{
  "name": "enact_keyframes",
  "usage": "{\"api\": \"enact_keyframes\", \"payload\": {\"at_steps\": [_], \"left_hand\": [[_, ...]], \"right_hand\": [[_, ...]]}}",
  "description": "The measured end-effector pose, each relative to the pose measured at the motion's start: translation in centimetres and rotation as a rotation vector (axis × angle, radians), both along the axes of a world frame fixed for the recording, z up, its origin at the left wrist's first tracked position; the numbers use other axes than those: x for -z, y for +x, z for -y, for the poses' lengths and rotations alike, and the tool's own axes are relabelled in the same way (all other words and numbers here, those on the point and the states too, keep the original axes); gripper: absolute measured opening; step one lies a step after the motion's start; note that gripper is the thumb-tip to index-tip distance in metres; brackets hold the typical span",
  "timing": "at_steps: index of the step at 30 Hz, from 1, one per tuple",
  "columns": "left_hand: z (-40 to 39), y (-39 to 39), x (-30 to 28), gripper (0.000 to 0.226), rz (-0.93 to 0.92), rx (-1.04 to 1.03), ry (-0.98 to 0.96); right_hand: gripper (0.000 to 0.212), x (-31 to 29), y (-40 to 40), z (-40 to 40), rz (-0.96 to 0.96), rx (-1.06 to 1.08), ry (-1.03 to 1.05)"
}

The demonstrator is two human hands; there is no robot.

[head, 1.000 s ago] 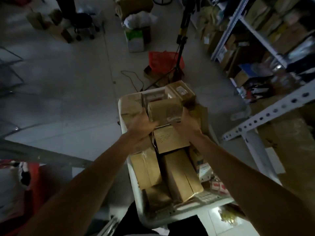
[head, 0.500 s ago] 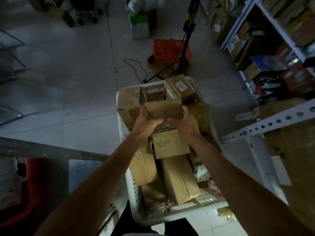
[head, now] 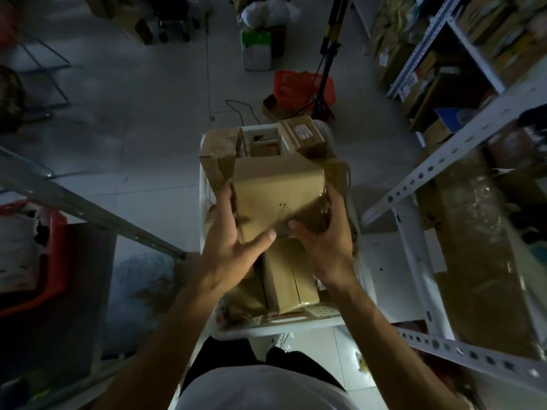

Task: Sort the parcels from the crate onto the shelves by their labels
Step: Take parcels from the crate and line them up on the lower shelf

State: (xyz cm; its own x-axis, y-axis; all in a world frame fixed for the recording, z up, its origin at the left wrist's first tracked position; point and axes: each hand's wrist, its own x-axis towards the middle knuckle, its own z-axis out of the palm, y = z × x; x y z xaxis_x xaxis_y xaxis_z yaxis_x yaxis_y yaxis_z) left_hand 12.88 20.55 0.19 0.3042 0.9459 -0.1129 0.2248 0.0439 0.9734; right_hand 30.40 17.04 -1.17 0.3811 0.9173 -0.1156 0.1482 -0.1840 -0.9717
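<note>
A brown cardboard parcel (head: 275, 193) is held up above the white crate (head: 204, 208), close to the camera. My left hand (head: 233, 247) grips its left side, thumb across the near bottom edge. My right hand (head: 328, 241) grips its right side and lower corner. The side facing me shows a small dark print and no label that I can read. Several more brown parcels fill the crate, among them one with a white label (head: 302, 134) at the far end and a long one (head: 290, 282) at the near end.
White perforated metal shelves (head: 444, 161) with boxes stand on the right, a large wrapped carton (head: 479, 255) on the lowest level. A red basket (head: 299, 84) and a tripod (head: 328, 57) stand beyond the crate. A red bin (head: 44, 261) and a metal rail (head: 97, 211) are on the left.
Both hands have lifted the parcel out of the crate and drawn it up toward the camera. It now covers the parcels in the crate's middle.
</note>
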Motion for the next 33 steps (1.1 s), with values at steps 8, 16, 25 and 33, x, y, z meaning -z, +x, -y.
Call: {"api": "enact_keyframes", "payload": {"at_steps": [8,16,25,33], "left_hand": [[4.6,0.1,2.9,0.086,-0.061,-0.127,-0.031],[3.5,0.5,3.7,0.098,-0.407,0.046,-0.067],[2.4,3.1,2.4,0.125,-0.392,-0.207,-0.301],[2.5,0.9,0.1,0.081,0.136,-0.305,-0.392]], "right_hand": [[0.058,2.2,0.1,3.6,-0.220,-0.088,-0.048],[0.081,3.8,0.3,4.2,-0.534,-0.072,-0.264],[0.099,3.1,-1.1,5.2,-0.029,-0.165,-0.147],[0.081,0.6,3.0,4.0,-0.274,-0.372,-0.066]]}}
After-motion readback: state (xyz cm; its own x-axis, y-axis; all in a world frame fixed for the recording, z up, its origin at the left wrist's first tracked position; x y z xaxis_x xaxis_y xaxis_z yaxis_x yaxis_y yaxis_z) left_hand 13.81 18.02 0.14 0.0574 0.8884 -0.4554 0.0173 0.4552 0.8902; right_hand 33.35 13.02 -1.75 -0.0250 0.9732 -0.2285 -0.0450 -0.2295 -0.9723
